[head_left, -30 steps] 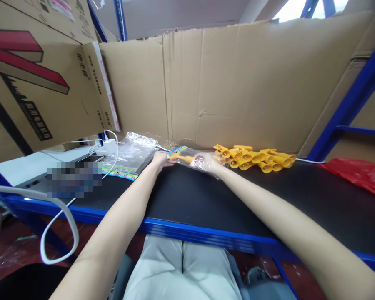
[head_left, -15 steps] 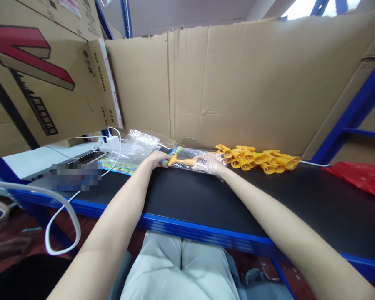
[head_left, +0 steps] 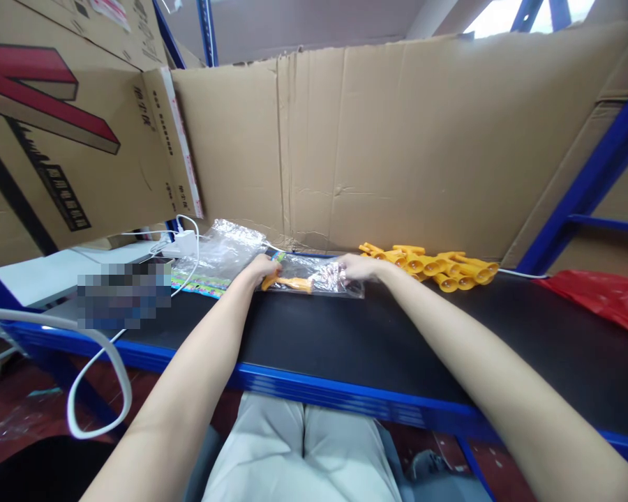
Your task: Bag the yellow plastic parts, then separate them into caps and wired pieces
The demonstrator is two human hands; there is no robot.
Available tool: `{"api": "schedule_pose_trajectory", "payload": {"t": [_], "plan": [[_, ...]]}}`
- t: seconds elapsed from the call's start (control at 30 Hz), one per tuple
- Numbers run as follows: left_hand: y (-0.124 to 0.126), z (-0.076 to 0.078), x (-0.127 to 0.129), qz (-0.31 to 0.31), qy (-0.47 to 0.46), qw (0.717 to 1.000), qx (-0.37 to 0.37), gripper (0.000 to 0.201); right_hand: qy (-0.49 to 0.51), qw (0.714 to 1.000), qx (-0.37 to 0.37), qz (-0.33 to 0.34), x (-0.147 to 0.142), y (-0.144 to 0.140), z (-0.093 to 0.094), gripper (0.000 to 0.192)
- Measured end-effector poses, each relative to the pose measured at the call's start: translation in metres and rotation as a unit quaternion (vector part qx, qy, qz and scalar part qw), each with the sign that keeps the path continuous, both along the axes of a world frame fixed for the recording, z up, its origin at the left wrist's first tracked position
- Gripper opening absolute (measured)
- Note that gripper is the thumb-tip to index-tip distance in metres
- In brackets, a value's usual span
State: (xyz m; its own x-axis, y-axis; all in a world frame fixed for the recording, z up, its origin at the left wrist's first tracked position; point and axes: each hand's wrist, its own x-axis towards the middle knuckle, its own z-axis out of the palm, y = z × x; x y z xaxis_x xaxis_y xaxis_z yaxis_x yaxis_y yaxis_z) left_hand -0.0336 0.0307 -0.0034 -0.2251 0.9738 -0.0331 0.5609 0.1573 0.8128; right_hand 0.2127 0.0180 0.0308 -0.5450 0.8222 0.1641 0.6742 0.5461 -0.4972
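Note:
A clear plastic bag (head_left: 324, 270) with a colourful header lies flat on the black shelf top, a yellow plastic piece (head_left: 293, 283) with a T-shaped end showing at its left part. My left hand (head_left: 263, 268) is closed on the bag's header end, beside the T-shaped end. At the bag's right part, my right hand (head_left: 360, 266) has its fingers bent against the crinkled film; the fingertips are partly hidden. Just right of this hand is a pile of yellow pieces (head_left: 432, 265) with round, cup-like ends facing me.
More clear bags (head_left: 222, 247) with colourful headers lie at the left, near a white charger (head_left: 185, 242) and its cable. A red plastic bag (head_left: 601, 296) lies at the right. Cardboard (head_left: 423, 139) stands along the back, and a blue rail (head_left: 345, 397) edges the shelf's front.
The yellow piece and bag have shifted left and slightly towards me. My right hand has come back out from under the film to the bag's right part. The co-worker's hands at lower left have mostly left view.

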Motion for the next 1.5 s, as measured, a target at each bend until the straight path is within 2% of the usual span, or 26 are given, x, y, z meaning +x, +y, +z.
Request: {"api": "schedule_pose_trajectory", "payload": {"t": [0.03,0.07,0.1,0.17,0.2,0.27,0.33,0.4,0.47,0.6,0.67,0.73,0.87,1.03,1.1,1.17,1.27,1.33,1.5], "plan": [[0.003,-0.001,-0.001,0.013,0.031,0.999,0.005,0.006,0.000,1.000,-0.007,-0.030,0.005,0.003,0.002,0.011],[0.005,-0.001,-0.003,0.023,0.070,0.997,0.010,0.009,0.000,0.997,0.017,-0.080,0.011,0.005,0.002,0.016],[0.005,-0.001,-0.004,0.032,0.114,0.993,0.016,0.014,-0.008,0.988,0.071,-0.140,0.018,0.007,0.000,0.021],[0.002,0.002,-0.003,0.037,0.205,0.978,0.024,0.025,-0.037,0.946,0.202,-0.251,0.031,0.010,-0.008,0.028],[-0.002,0.004,-0.002,0.039,0.242,0.969,0.026,0.030,-0.073,0.930,0.234,-0.274,0.037,0.010,-0.014,0.031],[-0.012,0.008,0.004,0.051,0.295,0.953,0.045,0.043,-0.154,0.923,0.239,-0.259,0.047,0.009,-0.026,0.034],[-0.020,0.010,0.012,0.060,0.328,0.935,0.117,0.053,-0.210,0.923,0.227,-0.230,0.051,0.008,-0.035,0.030],[-0.020,0.006,0.019,0.028,0.342,0.916,0.208,0.057,-0.233,0.917,0.229,-0.228,0.051,0.006,-0.039,0.026],[-0.014,-0.003,0.023,-0.040,0.338,0.909,0.240,0.057,-0.239,0.910,0.236,-0.242,0.049,0.006,-0.038,0.027],[0.005,-0.021,0.026,-0.153,0.313,0.932,0.101,0.048,-0.272,0.893,0.239,-0.266,0.043,0.005,-0.039,0.032],[0.011,-0.024,0.026,-0.173,0.301,0.936,0.062,0.046,-0.287,0.885,0.240,-0.276,0.042,0.005,-0.042,0.034],[0.014,-0.025,0.026,-0.178,0.298,0.936,0.055,0.046,-0.292,0.882,0.251,-0.271,0.042,0.004,-0.043,0.033],[0.016,-0.025,0.027,-0.186,0.305,0.933,0.049,0.047,-0.244,0.890,0.265,-0.278,0.045,0.003,-0.029,0.032],[0.019,-0.025,0.027,-0.184,0.304,0.934,0.043,0.043,-0.036,0.920,0.184,-0.344,0.055,-0.002,0.018,0.029],[0.019,-0.024,0.027,-0.183,0.311,0.932,0.033,0.043,0.054,0.930,0.180,-0.317,0.058,-0.009,0.033,0.028],[0.019,-0.022,0.028,-0.186,0.317,0.930,0.021,0.044,0.120,0.932,0.199,-0.280,0.057,-0.019,0.038,0.029],[0.019,-0.018,0.029,-0.186,0.312,0.931,0.018,0.043,0.168,0.930,0.213,-0.249,0.053,-0.030,0.031,0.034],[0.019,-0.016,0.029,-0.186,0.314,0.931,0.017,0.043,0.163,0.941,0.189,-0.229,0.052,-0.033,0.018,0.035],[0.018,-0.018,0.024,-0.222,0.370,0.902,-0.001,0.055,0.009,0.987,0.083,-0.139,0.061,-0.033,-0.006,0.028]]}}
